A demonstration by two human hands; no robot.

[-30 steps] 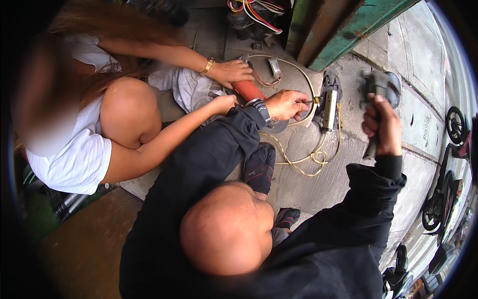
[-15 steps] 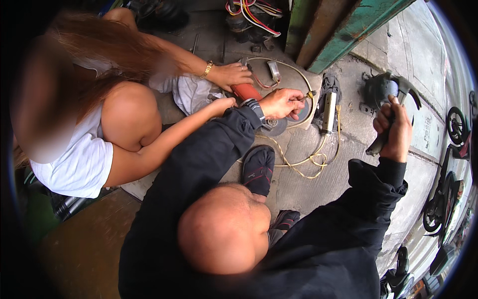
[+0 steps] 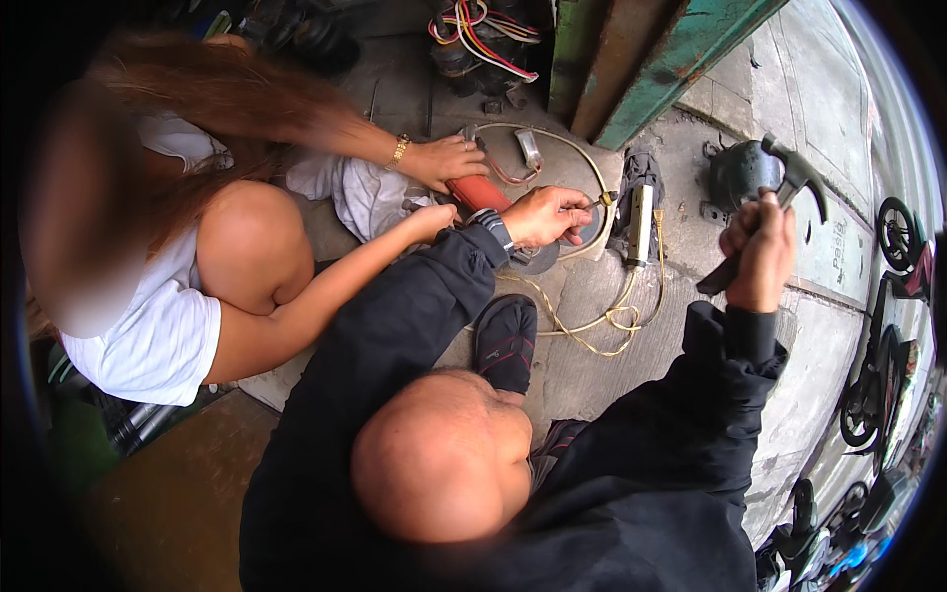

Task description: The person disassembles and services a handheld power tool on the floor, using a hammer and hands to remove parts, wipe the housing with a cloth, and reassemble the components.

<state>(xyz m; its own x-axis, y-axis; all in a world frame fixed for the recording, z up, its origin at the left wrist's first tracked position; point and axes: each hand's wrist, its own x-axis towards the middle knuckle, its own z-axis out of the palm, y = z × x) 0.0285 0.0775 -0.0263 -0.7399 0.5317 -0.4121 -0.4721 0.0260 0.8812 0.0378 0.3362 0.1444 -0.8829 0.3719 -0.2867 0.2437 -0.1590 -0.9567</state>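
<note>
Hammer [image 3: 793, 178] in the right hand [image 3: 762, 247], head clear of the fist!
Fingers wrapped round the handle; the left hand [image 3: 541, 217], curled nearly closed, pinches a small yellowish piece [image 3: 609, 198], near a red tool [image 3: 477, 191] under a co-worker's hand [image 3: 442, 163].

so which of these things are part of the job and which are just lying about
In use, it seems:
hammer, in the right hand
small yellowish piece, in the left hand
red tool, under a co-worker's hand

Probably just lying about:
rounded black object
bundle of coloured wires
</note>
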